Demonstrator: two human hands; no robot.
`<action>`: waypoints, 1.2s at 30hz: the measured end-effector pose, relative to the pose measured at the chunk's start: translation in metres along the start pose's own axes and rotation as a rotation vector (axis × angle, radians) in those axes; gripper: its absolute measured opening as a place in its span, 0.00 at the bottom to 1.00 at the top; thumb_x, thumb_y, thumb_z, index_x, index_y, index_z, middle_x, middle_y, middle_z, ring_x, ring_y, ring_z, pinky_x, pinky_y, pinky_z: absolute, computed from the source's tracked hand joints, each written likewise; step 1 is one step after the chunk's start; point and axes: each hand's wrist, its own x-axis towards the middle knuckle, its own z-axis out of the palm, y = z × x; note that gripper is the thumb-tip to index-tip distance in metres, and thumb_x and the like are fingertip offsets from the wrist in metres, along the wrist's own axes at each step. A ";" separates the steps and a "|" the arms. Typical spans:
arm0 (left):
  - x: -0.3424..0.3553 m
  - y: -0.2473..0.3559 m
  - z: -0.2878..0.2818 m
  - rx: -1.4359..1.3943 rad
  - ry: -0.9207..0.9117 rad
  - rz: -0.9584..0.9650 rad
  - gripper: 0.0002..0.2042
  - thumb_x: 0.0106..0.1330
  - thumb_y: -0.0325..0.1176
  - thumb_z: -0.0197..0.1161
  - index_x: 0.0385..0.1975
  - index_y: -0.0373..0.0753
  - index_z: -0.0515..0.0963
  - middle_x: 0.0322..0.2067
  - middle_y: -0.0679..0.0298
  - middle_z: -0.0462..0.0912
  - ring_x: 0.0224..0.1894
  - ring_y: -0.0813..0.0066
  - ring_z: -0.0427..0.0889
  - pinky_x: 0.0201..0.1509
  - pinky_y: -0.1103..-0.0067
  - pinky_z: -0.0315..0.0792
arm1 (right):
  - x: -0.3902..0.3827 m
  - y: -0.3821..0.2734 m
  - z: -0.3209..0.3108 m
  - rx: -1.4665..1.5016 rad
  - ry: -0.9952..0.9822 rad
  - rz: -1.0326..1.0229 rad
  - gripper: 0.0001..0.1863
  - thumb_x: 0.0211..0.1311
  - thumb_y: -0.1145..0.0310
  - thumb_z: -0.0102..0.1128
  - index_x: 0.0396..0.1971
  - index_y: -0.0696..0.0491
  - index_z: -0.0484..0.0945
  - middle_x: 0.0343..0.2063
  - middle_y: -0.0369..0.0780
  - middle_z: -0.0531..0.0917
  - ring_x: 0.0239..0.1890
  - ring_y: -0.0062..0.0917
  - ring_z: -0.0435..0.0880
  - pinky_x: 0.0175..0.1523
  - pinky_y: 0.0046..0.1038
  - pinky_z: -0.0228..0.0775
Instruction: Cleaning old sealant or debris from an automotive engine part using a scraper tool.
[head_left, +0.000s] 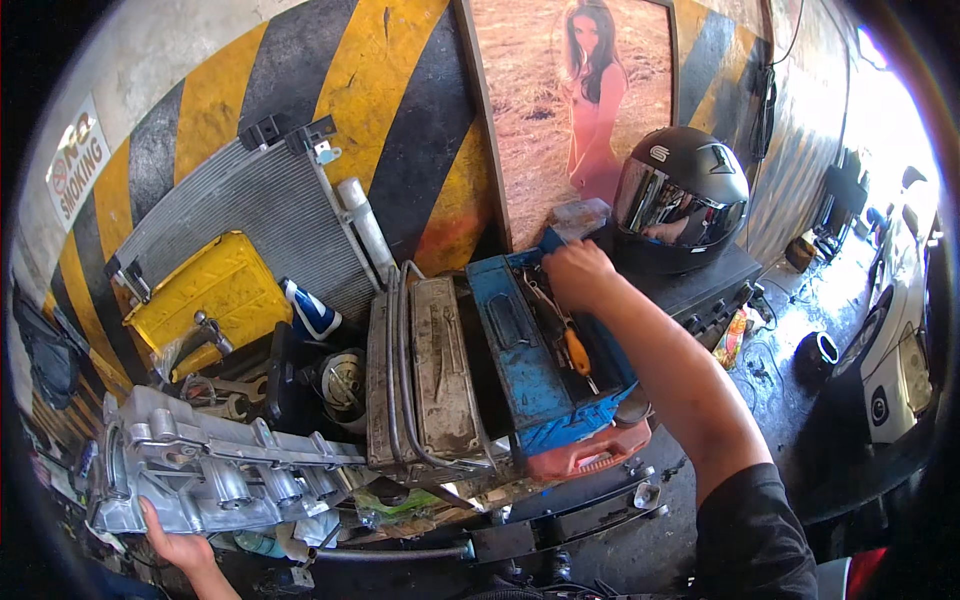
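Note:
At the lower left, my left hand (180,545) grips the near end of a silver cast-metal engine cover (230,455). Its thumb lies on the cover's front and the other fingers are hidden behind. My right hand (580,275) reaches to the far end of an open blue metal toolbox (515,345), its fingers curled downward. Their tips, and anything in them, are out of sight. Beneath the right forearm, a screwdriver with an orange handle (576,350) lies in the toolbox among several wrenches (540,290).
A grey, dirty metal toolbox (440,370) stands left of the blue one. Behind are a radiator (250,200), a yellow metal lid (215,295) and a blue-and-white bottle (312,310). A black helmet (685,200) sits at the back right; a red case (590,450) lies below the blue toolbox.

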 end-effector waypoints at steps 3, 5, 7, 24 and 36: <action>-0.004 0.000 0.005 -0.012 -0.032 -0.006 0.25 0.77 0.40 0.54 0.66 0.28 0.72 0.67 0.54 0.74 0.69 0.62 0.71 0.75 0.65 0.61 | 0.025 0.009 0.008 -0.032 0.013 0.003 0.16 0.56 0.64 0.66 0.43 0.54 0.88 0.51 0.45 0.87 0.61 0.42 0.79 0.65 0.41 0.69; -0.005 0.001 0.006 -0.022 -0.041 -0.016 0.25 0.77 0.40 0.54 0.66 0.28 0.72 0.67 0.54 0.74 0.69 0.62 0.71 0.75 0.65 0.61 | 0.038 0.009 0.010 -0.040 -0.039 -0.005 0.20 0.52 0.68 0.68 0.47 0.52 0.88 0.56 0.46 0.83 0.65 0.44 0.74 0.68 0.46 0.66; -0.006 0.001 0.005 -0.026 0.001 0.002 0.26 0.77 0.40 0.54 0.67 0.27 0.71 0.68 0.54 0.73 0.70 0.62 0.71 0.75 0.65 0.61 | 0.043 0.004 0.019 -0.110 -0.088 -0.018 0.22 0.51 0.66 0.70 0.49 0.52 0.88 0.60 0.45 0.80 0.69 0.44 0.70 0.70 0.46 0.63; -0.012 0.011 0.019 -0.001 0.147 0.035 0.25 0.78 0.40 0.54 0.67 0.27 0.70 0.69 0.55 0.71 0.71 0.62 0.70 0.76 0.66 0.58 | 0.039 -0.021 0.022 -0.315 -0.385 0.001 0.28 0.61 0.55 0.69 0.61 0.46 0.83 0.69 0.40 0.74 0.74 0.39 0.63 0.68 0.50 0.60; -0.001 0.008 0.005 -0.033 -0.013 -0.017 0.27 0.75 0.41 0.59 0.69 0.32 0.69 0.68 0.57 0.73 0.69 0.61 0.72 0.74 0.62 0.63 | 0.023 0.001 0.003 -0.064 0.201 -0.009 0.11 0.60 0.63 0.62 0.36 0.52 0.89 0.40 0.47 0.89 0.47 0.41 0.87 0.53 0.43 0.77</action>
